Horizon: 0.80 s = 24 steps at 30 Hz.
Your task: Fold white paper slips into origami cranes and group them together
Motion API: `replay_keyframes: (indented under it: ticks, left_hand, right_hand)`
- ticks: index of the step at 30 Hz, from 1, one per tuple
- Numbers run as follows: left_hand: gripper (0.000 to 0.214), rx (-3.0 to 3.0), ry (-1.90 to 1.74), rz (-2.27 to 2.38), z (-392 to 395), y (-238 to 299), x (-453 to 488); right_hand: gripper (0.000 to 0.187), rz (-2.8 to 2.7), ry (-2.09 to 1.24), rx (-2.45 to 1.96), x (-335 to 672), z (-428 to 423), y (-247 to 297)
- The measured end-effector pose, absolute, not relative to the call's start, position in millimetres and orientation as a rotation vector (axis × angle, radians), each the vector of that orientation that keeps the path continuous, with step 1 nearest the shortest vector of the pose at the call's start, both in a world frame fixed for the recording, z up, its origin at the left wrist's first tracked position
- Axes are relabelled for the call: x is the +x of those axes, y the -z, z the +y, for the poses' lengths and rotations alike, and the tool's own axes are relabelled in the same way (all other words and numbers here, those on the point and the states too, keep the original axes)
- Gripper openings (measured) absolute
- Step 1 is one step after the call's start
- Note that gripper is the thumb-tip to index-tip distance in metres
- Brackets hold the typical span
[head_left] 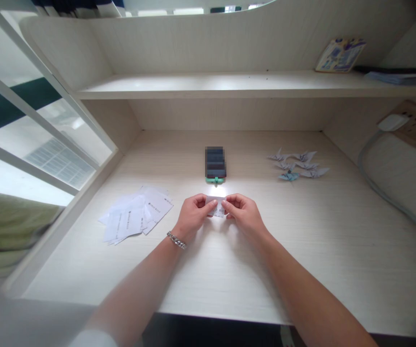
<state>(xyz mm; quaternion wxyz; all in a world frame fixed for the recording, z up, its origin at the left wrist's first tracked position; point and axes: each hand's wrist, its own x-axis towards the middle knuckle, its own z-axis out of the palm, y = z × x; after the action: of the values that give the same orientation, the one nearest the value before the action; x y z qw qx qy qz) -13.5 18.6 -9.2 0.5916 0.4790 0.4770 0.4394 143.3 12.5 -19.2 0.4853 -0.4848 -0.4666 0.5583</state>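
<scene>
Between my two hands, just over the desk, is a small folded piece of white paper point(215, 207) with faint print on it. My left hand point(193, 212) pinches its left side with thumb and fingers; a chain bracelet circles that wrist. My right hand point(243, 210) pinches its right side the same way. Straight beyond the paper lies a phone point(215, 162) with a green lower edge, its screen blurred out. Loose printed paper sheets point(124, 221) are spread in an overlapping pile to the left. Several folded paper cranes point(307, 166) sit at the back right, one of them light blue.
A shelf point(201, 86) runs across above the desk, carrying a small patterned box point(340, 55) and a flat stack point(403, 77) at its right. From a wall socket point(415, 126), a white plug's cable point(377, 193) hangs along the right side. White bars point(31, 106) edge the left.
</scene>
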Motion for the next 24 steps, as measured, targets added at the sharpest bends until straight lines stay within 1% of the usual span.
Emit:
replay_keyframes:
  ticks: [4, 8, 11, 14, 17, 20, 24]
  left_hand:
    - [0.026, 1.072, -1.054, 1.125, 18.0, 7.4, -13.9]
    - [0.027, 1.084, -1.021, 1.085, 18.0, 7.9, -15.1]
    - [0.025, 1.143, -0.947, 1.074, 17.9, 7.7, -15.7]
    - [0.024, 1.226, -0.929, 1.066, 17.8, 6.2, -15.9]
    - [0.023, 1.285, -0.988, 1.095, 19.2, 5.6, -16.4]
    - [0.023, 1.240, -1.045, 1.144, 21.5, 6.6, -17.7]
    - [0.021, 1.263, -1.003, 1.142, 21.7, 6.4, -18.9]
  right_hand:
    - [0.026, -1.231, -1.416, -1.195, 141.6, 12.2, 21.7]
    - [0.028, -1.154, -1.383, -1.240, 142.2, 13.1, 22.2]
    - [0.025, -1.205, -1.266, -1.248, 144.2, 12.8, 19.5]
    - [0.020, -1.429, -1.141, -1.262, 146.3, 11.4, 15.5]
    - [0.018, -1.510, -1.193, -1.242, 147.3, 11.9, 16.0]
    - [0.021, -1.397, -1.283, -1.232, 148.2, 14.7, 20.5]
    - [0.020, -1.379, -1.238, -1.273, 150.1, 15.9, 22.1]
